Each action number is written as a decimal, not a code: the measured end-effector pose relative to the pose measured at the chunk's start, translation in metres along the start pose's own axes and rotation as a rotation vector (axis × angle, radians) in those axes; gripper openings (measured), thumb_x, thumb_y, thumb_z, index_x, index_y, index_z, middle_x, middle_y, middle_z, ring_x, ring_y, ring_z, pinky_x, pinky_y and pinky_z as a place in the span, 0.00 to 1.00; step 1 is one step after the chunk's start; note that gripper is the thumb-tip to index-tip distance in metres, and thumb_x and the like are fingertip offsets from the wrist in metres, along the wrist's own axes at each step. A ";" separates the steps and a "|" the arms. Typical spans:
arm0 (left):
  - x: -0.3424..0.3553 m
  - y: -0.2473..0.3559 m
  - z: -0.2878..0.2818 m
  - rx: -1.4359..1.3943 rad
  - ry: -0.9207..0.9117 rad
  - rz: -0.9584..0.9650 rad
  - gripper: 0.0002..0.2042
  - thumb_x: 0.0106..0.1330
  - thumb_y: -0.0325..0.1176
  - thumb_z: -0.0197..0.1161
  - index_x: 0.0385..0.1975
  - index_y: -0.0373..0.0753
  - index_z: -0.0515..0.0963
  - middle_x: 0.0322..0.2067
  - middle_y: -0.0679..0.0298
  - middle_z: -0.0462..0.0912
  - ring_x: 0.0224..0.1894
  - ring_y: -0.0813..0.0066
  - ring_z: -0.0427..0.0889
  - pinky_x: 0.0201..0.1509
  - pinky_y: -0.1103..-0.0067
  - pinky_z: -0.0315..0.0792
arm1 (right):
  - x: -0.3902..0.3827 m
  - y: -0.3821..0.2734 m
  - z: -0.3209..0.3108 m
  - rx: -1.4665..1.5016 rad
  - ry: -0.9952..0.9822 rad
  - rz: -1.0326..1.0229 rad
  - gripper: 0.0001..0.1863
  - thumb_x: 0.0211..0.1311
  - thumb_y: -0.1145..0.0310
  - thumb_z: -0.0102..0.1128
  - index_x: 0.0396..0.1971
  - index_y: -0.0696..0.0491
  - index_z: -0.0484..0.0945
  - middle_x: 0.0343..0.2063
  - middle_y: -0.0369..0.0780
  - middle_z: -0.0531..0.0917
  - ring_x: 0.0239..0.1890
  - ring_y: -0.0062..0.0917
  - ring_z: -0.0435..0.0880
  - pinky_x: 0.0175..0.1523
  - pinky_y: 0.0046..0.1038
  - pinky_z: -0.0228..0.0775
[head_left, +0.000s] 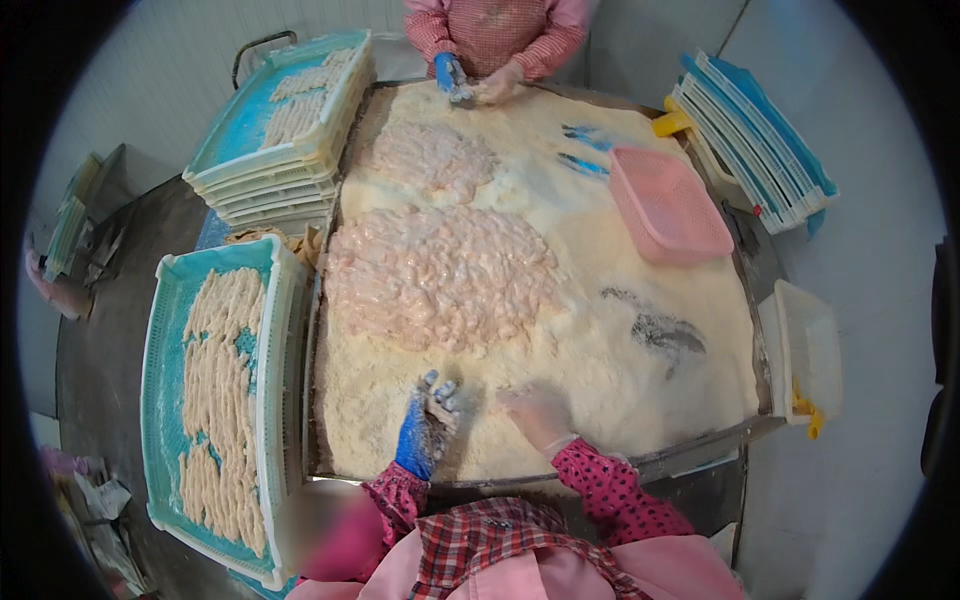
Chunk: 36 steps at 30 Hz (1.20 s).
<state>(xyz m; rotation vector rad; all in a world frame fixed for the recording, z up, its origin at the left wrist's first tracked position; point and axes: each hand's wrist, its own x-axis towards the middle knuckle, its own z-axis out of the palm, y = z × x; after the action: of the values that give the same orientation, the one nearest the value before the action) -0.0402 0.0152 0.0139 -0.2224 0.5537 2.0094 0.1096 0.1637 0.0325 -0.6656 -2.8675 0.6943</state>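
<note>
My left hand (428,428), in a flour-dusted blue glove, is raised over the near edge of a flour-covered table (600,420). Its fingers curl inward around something pale and floury that I cannot make out. Beside it, my right hand (538,415) wears a thin whitish glove and reaches into the flour; its fingertips blend into the powder, so their grip is unclear. Just beyond both hands lies a large wet heap of raw pale-pink meat strips (440,275). A smaller meat heap (430,160) sits farther back.
Left of the table, a white-rimmed tray (160,330) holds rows of floured strips; stacked trays (262,170) stand behind it. A pink basket (668,205) rests on the flour at right. Across the table, a co-worker's gloved hands (475,85) work. More trays (755,140) lean at far right.
</note>
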 end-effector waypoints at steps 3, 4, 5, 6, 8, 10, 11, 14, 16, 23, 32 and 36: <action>-0.007 -0.022 -0.005 -0.126 -0.013 -0.041 0.20 0.70 0.46 0.44 0.57 0.45 0.62 0.46 0.60 0.72 0.41 0.71 0.73 0.48 0.73 0.70 | 0.002 -0.020 -0.008 0.493 0.028 0.299 0.11 0.51 0.68 0.61 0.36 0.50 0.81 0.33 0.38 0.82 0.37 0.30 0.79 0.43 0.29 0.71; 0.001 -0.028 -0.018 -0.201 -0.117 -0.074 0.19 0.70 0.46 0.43 0.56 0.45 0.63 0.47 0.61 0.71 0.47 0.70 0.71 0.53 0.72 0.68 | 0.001 -0.038 -0.013 0.546 0.094 0.303 0.11 0.51 0.69 0.62 0.37 0.50 0.82 0.33 0.38 0.82 0.35 0.29 0.79 0.43 0.28 0.71; 0.005 -0.037 -0.040 0.001 -0.084 0.010 0.19 0.71 0.47 0.42 0.56 0.45 0.63 0.47 0.61 0.70 0.48 0.70 0.71 0.54 0.72 0.67 | -0.002 -0.052 -0.010 0.606 0.153 0.310 0.12 0.50 0.70 0.63 0.37 0.49 0.82 0.32 0.38 0.83 0.34 0.29 0.79 0.43 0.28 0.71; 0.006 -0.042 -0.029 0.200 -0.061 0.071 0.20 0.71 0.48 0.41 0.57 0.45 0.63 0.46 0.61 0.70 0.48 0.69 0.70 0.54 0.71 0.67 | -0.004 -0.054 -0.004 0.345 0.283 -0.118 0.11 0.54 0.65 0.61 0.38 0.49 0.82 0.31 0.38 0.83 0.33 0.30 0.79 0.43 0.28 0.70; 0.010 -0.032 0.022 -0.075 0.114 -0.002 0.24 0.71 0.50 0.38 0.61 0.45 0.58 0.50 0.61 0.69 0.50 0.68 0.70 0.57 0.70 0.66 | -0.014 -0.066 -0.007 0.174 0.147 -0.089 0.11 0.56 0.63 0.58 0.37 0.48 0.82 0.31 0.37 0.83 0.35 0.30 0.79 0.45 0.30 0.70; 0.009 -0.025 0.004 -0.116 -0.288 -0.042 0.26 0.70 0.52 0.37 0.63 0.45 0.56 0.55 0.60 0.66 0.54 0.67 0.68 0.59 0.69 0.64 | -0.009 -0.078 -0.033 0.225 -0.041 -0.049 0.19 0.60 0.53 0.51 0.46 0.47 0.78 0.38 0.40 0.82 0.48 0.35 0.76 0.56 0.39 0.62; 0.009 -0.022 -0.002 -0.129 -0.489 -0.076 0.27 0.70 0.53 0.37 0.64 0.45 0.55 0.58 0.60 0.64 0.56 0.67 0.67 0.60 0.68 0.63 | 0.004 -0.085 -0.041 0.275 0.141 -0.080 0.20 0.61 0.52 0.48 0.48 0.46 0.77 0.41 0.40 0.80 0.52 0.36 0.72 0.59 0.41 0.58; -0.003 -0.079 0.079 -0.071 -0.099 0.662 0.29 0.68 0.55 0.38 0.63 0.44 0.57 0.64 0.61 0.57 0.61 0.66 0.63 0.62 0.67 0.61 | 0.020 -0.089 -0.021 0.129 0.346 -0.235 0.26 0.65 0.50 0.34 0.55 0.47 0.70 0.54 0.41 0.72 0.64 0.41 0.57 0.67 0.47 0.39; -0.008 -0.102 0.093 -0.503 -0.142 1.063 0.26 0.69 0.50 0.39 0.62 0.43 0.60 0.64 0.62 0.56 0.64 0.62 0.58 0.66 0.66 0.54 | 0.016 -0.098 -0.013 0.227 0.229 -0.347 0.25 0.65 0.52 0.35 0.55 0.48 0.70 0.56 0.42 0.70 0.64 0.42 0.57 0.67 0.48 0.38; -0.020 -0.086 0.084 0.028 -0.065 1.176 0.27 0.70 0.51 0.38 0.63 0.42 0.55 0.60 0.62 0.61 0.61 0.65 0.62 0.64 0.73 0.56 | 0.017 -0.121 -0.015 0.545 0.247 -0.512 0.25 0.68 0.54 0.31 0.53 0.52 0.72 0.59 0.48 0.66 0.65 0.41 0.56 0.68 0.41 0.39; 0.006 0.012 -0.020 -0.127 0.154 0.093 0.20 0.71 0.46 0.41 0.55 0.40 0.65 0.46 0.61 0.74 0.47 0.67 0.74 0.53 0.70 0.69 | 0.071 -0.111 -0.005 0.517 0.137 -0.144 0.34 0.63 0.52 0.46 0.62 0.58 0.56 0.62 0.51 0.58 0.67 0.40 0.50 0.69 0.40 0.36; -0.002 0.126 0.036 -0.155 -0.051 0.032 0.18 0.69 0.48 0.45 0.50 0.45 0.68 0.36 0.72 0.75 0.34 0.78 0.73 0.40 0.79 0.70 | 0.125 0.021 0.002 -0.297 0.622 0.069 0.14 0.45 0.70 0.60 0.34 0.55 0.74 0.30 0.45 0.77 0.38 0.43 0.75 0.46 0.41 0.66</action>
<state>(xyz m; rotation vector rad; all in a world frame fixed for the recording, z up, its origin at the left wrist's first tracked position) -0.1463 -0.0198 0.0826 -0.2565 0.3721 2.0849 0.0051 0.2353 0.0221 -0.8404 -2.3805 0.0337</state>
